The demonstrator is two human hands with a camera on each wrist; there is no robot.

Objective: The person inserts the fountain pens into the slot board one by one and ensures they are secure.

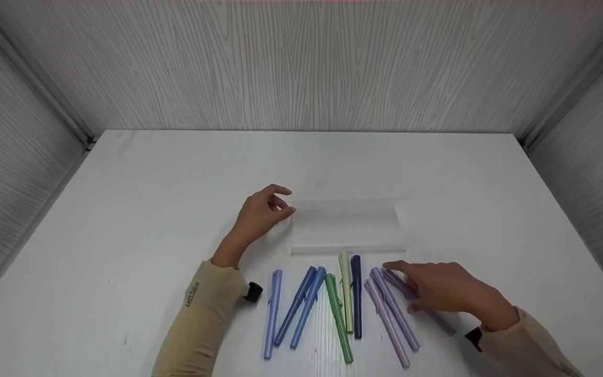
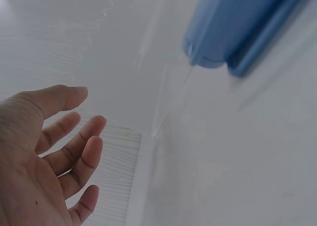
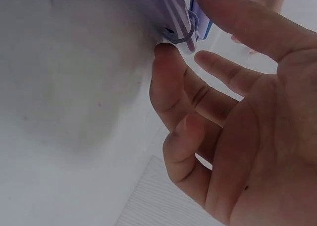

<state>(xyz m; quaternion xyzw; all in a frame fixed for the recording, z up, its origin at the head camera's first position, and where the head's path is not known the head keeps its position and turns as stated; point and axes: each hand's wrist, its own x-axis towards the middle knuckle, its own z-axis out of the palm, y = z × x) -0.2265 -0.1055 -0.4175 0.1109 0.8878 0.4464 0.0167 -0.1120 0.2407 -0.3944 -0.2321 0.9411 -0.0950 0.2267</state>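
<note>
The left hand (image 1: 262,212) is beside the left end of a shallow white tray (image 1: 348,248), its fingers loosely bent and holding nothing. In the left wrist view that hand (image 2: 59,151) has its thumb and fingertips apart. The right hand (image 1: 448,288) is over the rightmost purple pen (image 1: 442,322), which slants beneath it. In the right wrist view, a fingertip of the right hand (image 3: 237,102) is at the clip end of a purple pen (image 3: 166,13); whether it touches is unclear. Two lighter purple pens, one (image 1: 398,314) nearer the hand, lie just left.
Left of the purple pens lie a dark navy pen (image 1: 357,298), a pale green pen (image 1: 346,293), a green pen (image 1: 339,319) and several blue pens, one (image 1: 273,314) farthest left. Wood-patterned panels (image 1: 301,68) enclose the white table (image 1: 97,235) at the back and sides.
</note>
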